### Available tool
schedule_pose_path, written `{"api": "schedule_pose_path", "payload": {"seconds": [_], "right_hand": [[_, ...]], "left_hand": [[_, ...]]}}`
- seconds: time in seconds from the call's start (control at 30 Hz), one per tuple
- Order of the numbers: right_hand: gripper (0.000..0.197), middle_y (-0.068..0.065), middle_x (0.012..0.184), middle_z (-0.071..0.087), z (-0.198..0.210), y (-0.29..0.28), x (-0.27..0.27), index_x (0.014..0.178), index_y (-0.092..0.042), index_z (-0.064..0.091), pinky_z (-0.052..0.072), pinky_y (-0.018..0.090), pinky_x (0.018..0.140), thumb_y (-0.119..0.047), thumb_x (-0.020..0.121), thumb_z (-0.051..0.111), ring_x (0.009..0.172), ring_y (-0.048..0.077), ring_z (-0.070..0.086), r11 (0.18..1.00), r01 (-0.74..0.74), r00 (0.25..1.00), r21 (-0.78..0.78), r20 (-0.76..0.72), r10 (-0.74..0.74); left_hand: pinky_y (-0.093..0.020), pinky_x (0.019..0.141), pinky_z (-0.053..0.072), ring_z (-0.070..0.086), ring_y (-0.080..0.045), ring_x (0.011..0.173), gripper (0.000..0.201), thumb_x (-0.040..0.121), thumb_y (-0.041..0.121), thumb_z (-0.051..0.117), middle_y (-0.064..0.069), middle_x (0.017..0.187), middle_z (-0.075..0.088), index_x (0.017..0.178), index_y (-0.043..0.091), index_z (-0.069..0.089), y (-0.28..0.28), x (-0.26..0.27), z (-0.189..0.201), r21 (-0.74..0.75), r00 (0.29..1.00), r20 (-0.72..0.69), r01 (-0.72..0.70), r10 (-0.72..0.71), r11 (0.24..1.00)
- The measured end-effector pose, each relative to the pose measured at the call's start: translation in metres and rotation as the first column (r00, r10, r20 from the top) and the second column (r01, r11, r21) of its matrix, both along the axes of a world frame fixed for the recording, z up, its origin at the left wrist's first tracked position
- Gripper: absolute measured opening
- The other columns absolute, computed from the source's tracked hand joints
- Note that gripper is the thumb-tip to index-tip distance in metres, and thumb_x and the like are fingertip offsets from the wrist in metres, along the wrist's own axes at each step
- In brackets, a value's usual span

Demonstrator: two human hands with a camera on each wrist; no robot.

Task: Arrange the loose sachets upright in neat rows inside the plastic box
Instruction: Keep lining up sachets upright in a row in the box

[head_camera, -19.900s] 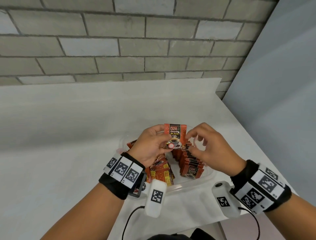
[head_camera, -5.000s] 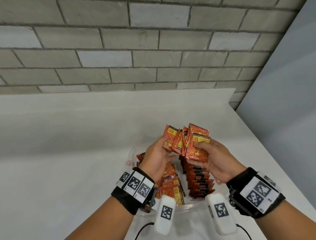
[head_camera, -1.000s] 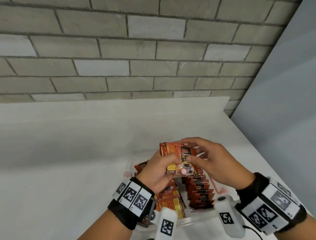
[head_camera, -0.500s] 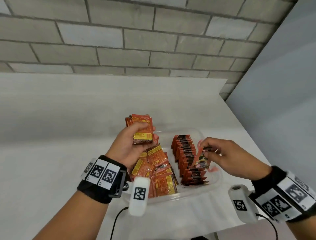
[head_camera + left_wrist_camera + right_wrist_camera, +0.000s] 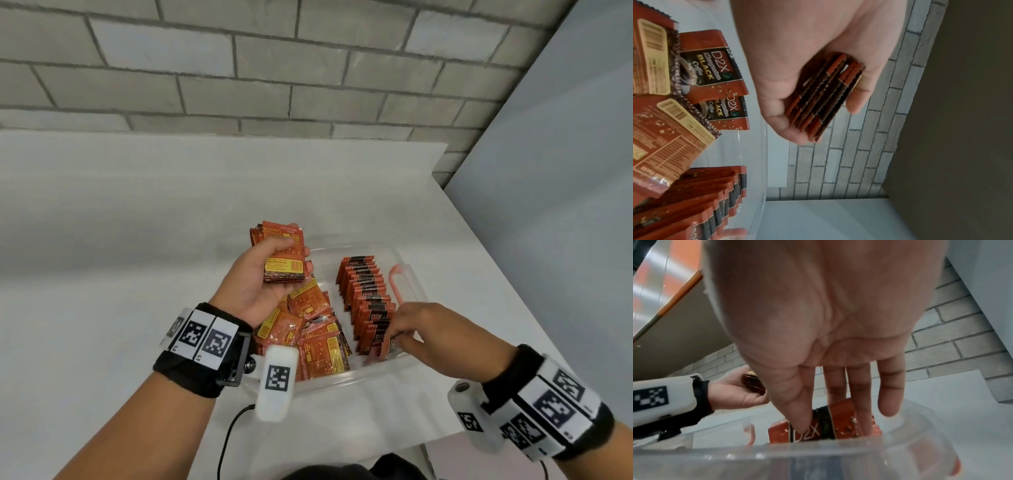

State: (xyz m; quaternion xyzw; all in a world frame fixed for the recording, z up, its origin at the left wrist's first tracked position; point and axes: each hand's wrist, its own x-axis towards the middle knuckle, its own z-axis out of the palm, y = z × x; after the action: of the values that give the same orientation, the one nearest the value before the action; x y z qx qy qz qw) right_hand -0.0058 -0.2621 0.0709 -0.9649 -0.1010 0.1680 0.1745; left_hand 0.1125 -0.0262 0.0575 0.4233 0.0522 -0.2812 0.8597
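A single sachet is pinched by the right hand and set at the near end of the upright row in the plastic box, while a small stack is clasped in the left hand above the box's left side. Approx. one row is judged done; a loose pile left of that row, plus the stack, is yet to be stood up.

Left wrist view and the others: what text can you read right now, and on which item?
"D2X", "BLACK", "Coffee": front of the loose red foil sachet lying in the clear plastic box; the script line between them is unreadable.
"D2X": black bands of the upright row of sachets.
"D2X": the sachet under the right hand.
Yellow barcode panels and back print: too small.
Wrist markers: patterns only.
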Motion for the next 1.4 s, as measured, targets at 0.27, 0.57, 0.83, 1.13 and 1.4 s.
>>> {"api": "schedule_pose_path", "payload": {"seconds": [0.27,0.57,0.83,1.13,1.4], "right_hand": [[0.023,-0.01,0.09,0.064,-0.01,0.004,0.003,0.101,-0.037,0.071,0.036,0.027,0.071,-0.02,0.086,0.068,0.083,0.014,0.059,0.968,-0.051,0.989,-0.248,0.123,0.083],[0.015,-0.011,0.085,0.067,-0.014,0.007,0.01,0.083,-0.024,0.066,0.032,0.022,0.08,-0.012,0.088,0.058,0.076,0.006,0.057,0.953,-0.081,0.994,-0.292,0.041,0.097],[0.01,-0.012,0.087,0.067,-0.008,0.009,0.017,0.084,-0.024,0.067,0.031,0.019,0.073,-0.016,0.086,0.06,0.071,0.004,0.052,0.939,-0.089,0.996,-0.333,-0.011,0.09],[0.008,-0.016,0.08,0.059,-0.003,0.002,0.018,0.084,-0.021,0.067,0.034,0.019,0.071,-0.028,0.081,0.071,0.077,0.006,0.057,0.962,-0.036,0.997,-0.272,-0.073,0.017],[0.01,-0.014,0.08,0.064,0.029,0.012,0.028,0.088,-0.026,0.067,0.044,0.017,0.072,-0.035,0.087,0.065,0.059,-0.006,0.057,0.984,0.062,0.994,-0.167,0.098,-0.046]], "left_hand": [[-0.035,0.069,0.052,0.064,-0.023,0.07,0.028,0.073,0.019,0.063,-0.012,0.085,0.067,0.097,0.007,0.058,0.0,-0.003,0.002,0.011,1.0,0.002,0.029,-0.029,1.0],[-0.036,0.07,0.051,0.064,-0.022,0.069,0.027,0.071,0.02,0.063,-0.012,0.083,0.067,0.095,0.008,0.06,-0.001,-0.007,0.002,0.025,0.999,0.01,0.039,-0.04,0.999],[-0.042,0.086,0.049,0.065,-0.027,0.075,0.02,0.077,0.011,0.06,-0.016,0.085,0.065,0.096,0.004,0.058,-0.003,-0.006,0.005,0.016,0.999,-0.045,0.026,-0.025,1.0],[-0.035,0.071,0.057,0.07,-0.025,0.074,0.015,0.088,0.007,0.054,-0.016,0.088,0.067,0.102,0.004,0.058,-0.004,-0.009,0.001,0.081,0.996,0.009,0.087,-0.088,0.993],[-0.036,0.074,0.057,0.069,-0.026,0.081,0.037,0.07,0.011,0.063,-0.012,0.086,0.069,0.107,0.008,0.059,-0.012,-0.012,0.001,0.006,0.99,0.014,0.14,-0.14,0.99]]}}
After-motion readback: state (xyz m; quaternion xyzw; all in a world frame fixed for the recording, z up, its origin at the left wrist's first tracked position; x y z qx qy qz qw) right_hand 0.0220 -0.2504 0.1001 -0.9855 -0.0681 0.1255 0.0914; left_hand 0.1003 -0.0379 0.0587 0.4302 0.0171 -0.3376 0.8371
